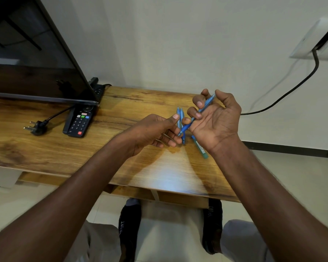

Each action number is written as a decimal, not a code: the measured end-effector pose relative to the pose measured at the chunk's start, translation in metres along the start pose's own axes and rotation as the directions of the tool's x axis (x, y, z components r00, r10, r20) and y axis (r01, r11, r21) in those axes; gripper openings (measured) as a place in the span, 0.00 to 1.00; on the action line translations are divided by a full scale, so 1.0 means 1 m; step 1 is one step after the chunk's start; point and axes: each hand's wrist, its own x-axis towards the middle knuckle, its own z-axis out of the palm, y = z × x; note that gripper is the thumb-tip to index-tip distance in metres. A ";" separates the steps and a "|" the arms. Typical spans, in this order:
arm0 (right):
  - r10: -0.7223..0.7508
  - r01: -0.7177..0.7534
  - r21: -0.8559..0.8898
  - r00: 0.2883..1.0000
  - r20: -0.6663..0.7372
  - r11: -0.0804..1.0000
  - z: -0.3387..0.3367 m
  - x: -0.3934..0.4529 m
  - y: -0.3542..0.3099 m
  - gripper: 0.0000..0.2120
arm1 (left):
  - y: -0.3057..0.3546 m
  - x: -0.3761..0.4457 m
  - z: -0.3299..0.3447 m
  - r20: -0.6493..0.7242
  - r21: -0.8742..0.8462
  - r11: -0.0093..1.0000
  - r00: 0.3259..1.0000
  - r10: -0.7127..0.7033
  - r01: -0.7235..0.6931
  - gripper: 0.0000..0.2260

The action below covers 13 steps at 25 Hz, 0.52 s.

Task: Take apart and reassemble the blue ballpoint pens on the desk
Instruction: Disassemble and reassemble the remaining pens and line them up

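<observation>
Wood-grain table (45, 148) set against a pale wall fills the middle of the view, seen from above by a seated person whose two bare forearms reach forward over it.

At the centre, a blue ballpoint pen (197, 113) is held above the table in the right hand (214, 120). That hand is turned palm up, its fingers curled round the barrel. The pen slants, with its clicker end far and to the right, and its writing tip near and to the left. The left hand (155, 129) meets that tip: thumb and fingertips close on the tip section, though how firmly they pinch cannot be told.

Just behind the hands, two more blue pens (180, 114) lie side by side on the table. A fourth pen with a greenish end (200, 147) lies on the table partly under the right wrist.

Judging by the grip, the step in hand is work on the tip section of the held pen. Whether it is coming off or going back on cannot be told. The next move likely calls for the right hand to steady the barrel while the left turns the tip piece, taking care that no small inner part drops.

Farther left, a black remote control (78, 120) lies under the corner of a dark television screen (27, 72), with a loose power plug (36, 127) beside it. A black cable (292, 87) runs down the wall on the right.
</observation>
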 end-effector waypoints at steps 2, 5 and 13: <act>-0.003 0.003 0.004 1.000 -0.003 1.000 0.000 0.000 0.000 0.13 | 0.000 0.000 0.000 -0.002 -0.002 1.000 1.000 0.001 -0.001 0.25; -0.010 0.010 -0.001 1.000 -0.004 1.000 0.001 -0.001 0.000 0.12 | 0.000 -0.001 0.000 0.000 -0.002 1.000 1.000 -0.001 0.001 0.25; 0.014 -0.013 0.030 0.999 -0.044 0.999 -0.001 0.000 0.000 0.13 | 0.002 -0.002 0.001 -0.007 0.003 1.000 1.000 -0.003 0.003 0.24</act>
